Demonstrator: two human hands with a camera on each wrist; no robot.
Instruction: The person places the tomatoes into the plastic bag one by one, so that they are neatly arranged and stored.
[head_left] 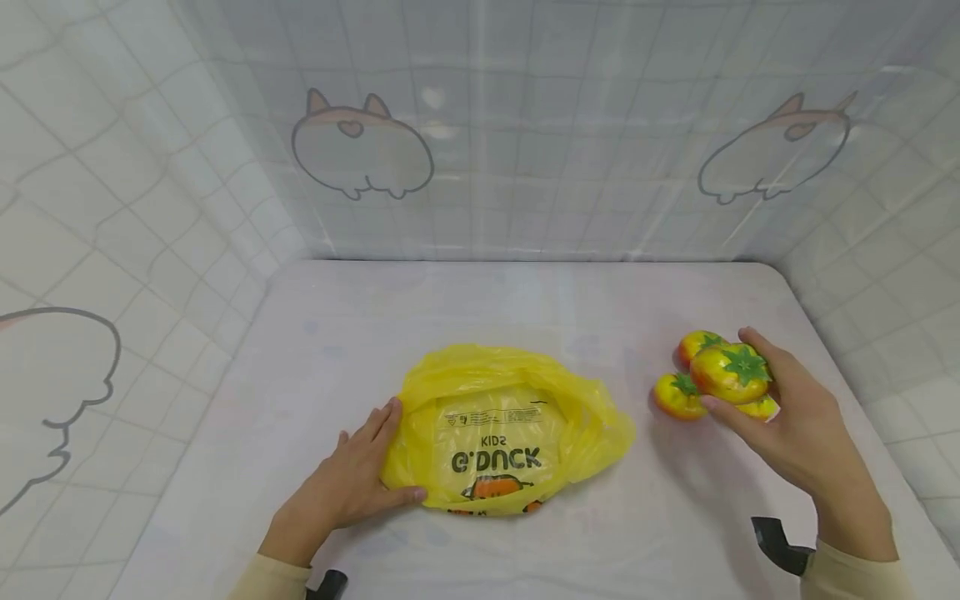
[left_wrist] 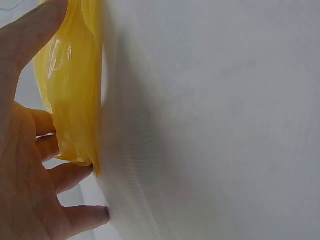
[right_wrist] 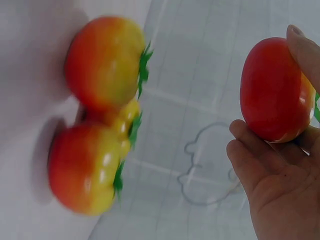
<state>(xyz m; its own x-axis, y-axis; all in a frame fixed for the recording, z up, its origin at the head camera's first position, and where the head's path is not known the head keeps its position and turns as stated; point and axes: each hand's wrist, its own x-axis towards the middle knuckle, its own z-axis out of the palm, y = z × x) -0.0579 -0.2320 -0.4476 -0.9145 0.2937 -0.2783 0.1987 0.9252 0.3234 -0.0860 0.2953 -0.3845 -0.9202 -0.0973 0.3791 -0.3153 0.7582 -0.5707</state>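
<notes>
From my end, the head view shows a yellow bag lying on the white counter, so I take the bag as my landmark. My left hand is at its left edge, fingers spread and fairly straight, touching the plastic rather than clutching it. Well apart, to the bag's right, my right hand grips a lifted tomato between thumb and fingers; three other tomatoes, also right of the bag, sit in a group beneath it. I judge the step in hand to be picking up one tomato while the bag is steadied. The next move, I'd say, calls for a sure hold on that smooth skin and, if the bag is to receive it, plastic spread wide enough. On the bag I read "G.DUCK" and "KIDS", flipped top to bottom; a strip of fine print beyond them is too small for me.

In my left wrist view, thumb and fingers splay around the bag's edge; no lettering shows, and I cannot tell how hard they press.

In my right wrist view the bag is absent. The lifted tomato hangs apart from the other three, and I see no label on any.
</notes>
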